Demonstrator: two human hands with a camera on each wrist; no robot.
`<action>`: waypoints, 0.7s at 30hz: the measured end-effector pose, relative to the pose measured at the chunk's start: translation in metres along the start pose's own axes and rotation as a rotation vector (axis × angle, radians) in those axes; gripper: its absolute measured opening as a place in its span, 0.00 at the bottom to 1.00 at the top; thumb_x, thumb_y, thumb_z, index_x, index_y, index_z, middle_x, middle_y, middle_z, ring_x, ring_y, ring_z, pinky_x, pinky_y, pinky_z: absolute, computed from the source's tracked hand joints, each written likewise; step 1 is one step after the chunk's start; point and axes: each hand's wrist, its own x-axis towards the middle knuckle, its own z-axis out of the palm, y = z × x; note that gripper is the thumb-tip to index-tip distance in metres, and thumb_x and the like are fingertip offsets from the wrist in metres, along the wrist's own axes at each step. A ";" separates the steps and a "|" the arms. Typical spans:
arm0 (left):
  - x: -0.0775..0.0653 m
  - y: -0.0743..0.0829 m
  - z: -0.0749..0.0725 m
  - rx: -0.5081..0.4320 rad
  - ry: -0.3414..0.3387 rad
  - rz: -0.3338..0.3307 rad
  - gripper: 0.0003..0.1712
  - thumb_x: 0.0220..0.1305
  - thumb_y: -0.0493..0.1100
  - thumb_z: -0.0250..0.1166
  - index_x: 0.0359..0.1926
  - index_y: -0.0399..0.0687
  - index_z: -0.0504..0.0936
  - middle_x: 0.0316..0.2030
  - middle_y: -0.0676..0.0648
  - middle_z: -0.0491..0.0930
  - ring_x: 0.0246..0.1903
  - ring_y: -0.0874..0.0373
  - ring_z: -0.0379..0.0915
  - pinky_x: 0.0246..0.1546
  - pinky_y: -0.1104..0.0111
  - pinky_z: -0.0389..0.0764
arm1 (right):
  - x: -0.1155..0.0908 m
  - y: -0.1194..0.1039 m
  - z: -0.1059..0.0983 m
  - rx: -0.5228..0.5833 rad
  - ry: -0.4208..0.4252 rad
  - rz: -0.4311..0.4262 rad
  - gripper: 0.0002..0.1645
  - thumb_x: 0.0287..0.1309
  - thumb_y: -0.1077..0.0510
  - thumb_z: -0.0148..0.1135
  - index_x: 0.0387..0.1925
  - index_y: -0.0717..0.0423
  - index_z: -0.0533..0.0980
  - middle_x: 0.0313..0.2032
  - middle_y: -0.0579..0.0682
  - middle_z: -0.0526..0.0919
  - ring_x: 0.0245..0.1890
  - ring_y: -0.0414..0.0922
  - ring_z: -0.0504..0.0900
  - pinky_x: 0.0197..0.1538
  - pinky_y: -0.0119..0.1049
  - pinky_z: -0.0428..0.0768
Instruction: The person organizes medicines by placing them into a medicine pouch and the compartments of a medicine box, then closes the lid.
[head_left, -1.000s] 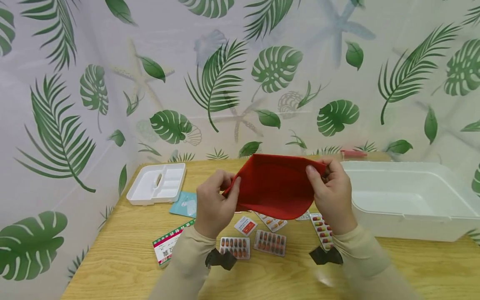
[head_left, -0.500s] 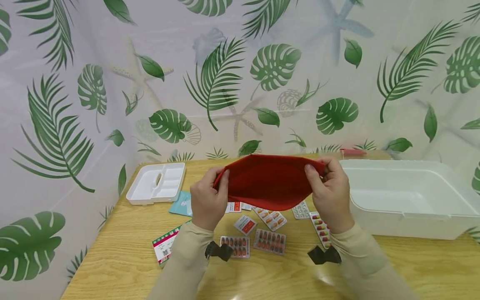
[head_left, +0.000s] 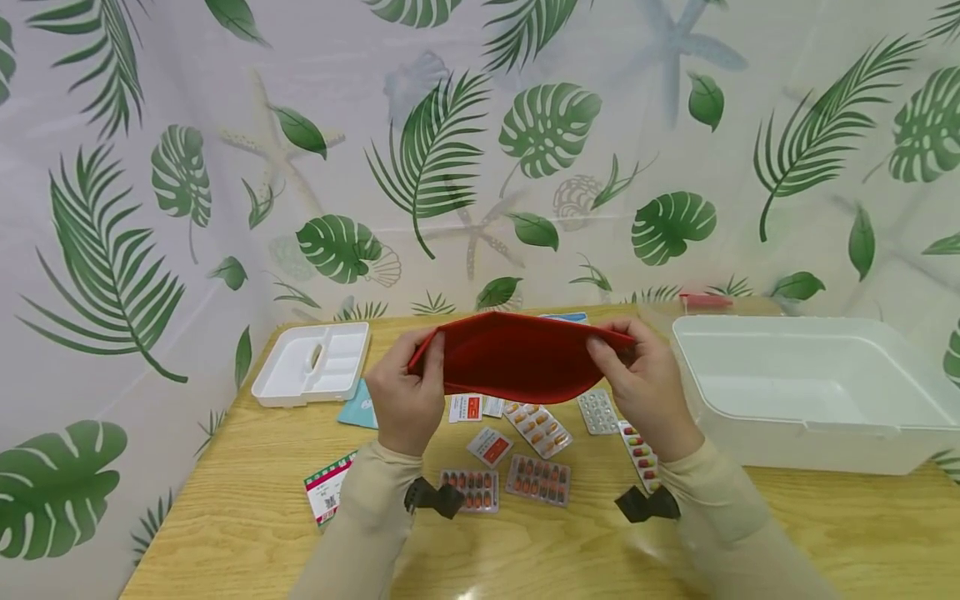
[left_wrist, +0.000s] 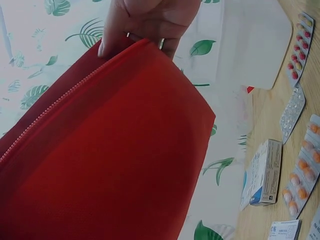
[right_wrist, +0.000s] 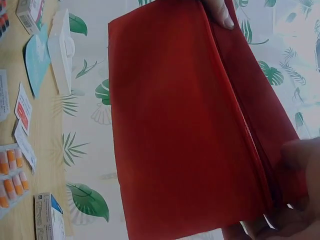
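A red zippered pouch (head_left: 517,358) is held up over the table, its mouth spread and facing me. My left hand (head_left: 408,392) pinches the left end of the mouth, thumb on the inner side. At the other end, my right hand (head_left: 648,387) grips the corner the same way. The left wrist view shows the zipper teeth along the edge of the pouch (left_wrist: 115,150); in the right wrist view the pouch (right_wrist: 170,125) hangs flat-sided between both hands. Below it lie blister packs of capsules (head_left: 538,480) and small white-and-red packets (head_left: 491,447).
A large white bin (head_left: 810,433) stands at the right and a white divided tray (head_left: 311,367) at the back left. Near the left forearm lies a green-and-pink medicine box (head_left: 326,493). A teal packet (head_left: 358,408) sits by the tray. A small carton (left_wrist: 266,172) stands behind the pouch.
My left hand has moved left and up, pulling the pouch's mouth wider. Both hands have then shifted a little left, and the pouch has risen, uncovering more packets and a blister pack.
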 end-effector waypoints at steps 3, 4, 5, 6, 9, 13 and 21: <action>0.002 -0.004 -0.003 0.037 0.026 -0.041 0.05 0.63 0.35 0.64 0.35 0.36 0.84 0.29 0.43 0.85 0.27 0.56 0.82 0.25 0.62 0.83 | 0.001 0.000 -0.002 -0.018 -0.081 0.002 0.13 0.65 0.63 0.58 0.47 0.68 0.72 0.42 0.58 0.80 0.37 0.42 0.84 0.40 0.32 0.83; 0.002 -0.005 -0.004 0.046 0.032 -0.054 0.06 0.63 0.36 0.64 0.34 0.36 0.84 0.29 0.43 0.85 0.27 0.56 0.83 0.24 0.62 0.83 | 0.001 0.000 -0.004 -0.024 -0.107 0.005 0.14 0.65 0.62 0.58 0.48 0.67 0.72 0.43 0.56 0.79 0.38 0.42 0.84 0.40 0.31 0.82; 0.003 -0.006 -0.005 0.055 0.037 -0.066 0.06 0.63 0.36 0.64 0.34 0.36 0.84 0.29 0.43 0.85 0.26 0.55 0.83 0.23 0.62 0.82 | 0.001 0.001 -0.006 -0.032 -0.130 0.008 0.14 0.66 0.61 0.57 0.49 0.67 0.72 0.43 0.55 0.79 0.38 0.42 0.84 0.42 0.31 0.82; 0.003 -0.007 -0.005 0.062 0.040 -0.075 0.06 0.63 0.36 0.64 0.34 0.36 0.84 0.29 0.43 0.85 0.26 0.55 0.83 0.22 0.62 0.82 | 0.002 0.002 -0.009 -0.043 -0.146 0.011 0.15 0.67 0.61 0.56 0.50 0.66 0.72 0.44 0.54 0.79 0.38 0.41 0.83 0.44 0.30 0.81; 0.005 -0.009 -0.009 0.078 0.044 -0.094 0.07 0.63 0.37 0.64 0.34 0.36 0.84 0.29 0.43 0.85 0.26 0.55 0.82 0.21 0.61 0.82 | 0.003 0.006 -0.019 -0.088 -0.168 0.013 0.15 0.71 0.59 0.50 0.51 0.66 0.73 0.45 0.54 0.80 0.43 0.41 0.81 0.50 0.26 0.76; 0.006 -0.011 -0.012 0.097 0.051 -0.109 0.07 0.64 0.37 0.64 0.34 0.36 0.84 0.29 0.43 0.85 0.25 0.55 0.82 0.20 0.61 0.81 | 0.004 0.016 -0.034 -0.291 -0.187 0.020 0.20 0.74 0.54 0.45 0.52 0.65 0.75 0.46 0.55 0.80 0.48 0.46 0.77 0.51 0.29 0.75; 0.009 -0.018 -0.017 0.120 0.055 -0.136 0.09 0.65 0.40 0.62 0.35 0.37 0.84 0.30 0.43 0.85 0.26 0.54 0.82 0.22 0.61 0.82 | -0.007 0.038 -0.050 -0.710 -0.485 0.161 0.22 0.67 0.53 0.57 0.54 0.65 0.74 0.48 0.59 0.80 0.43 0.53 0.81 0.39 0.44 0.82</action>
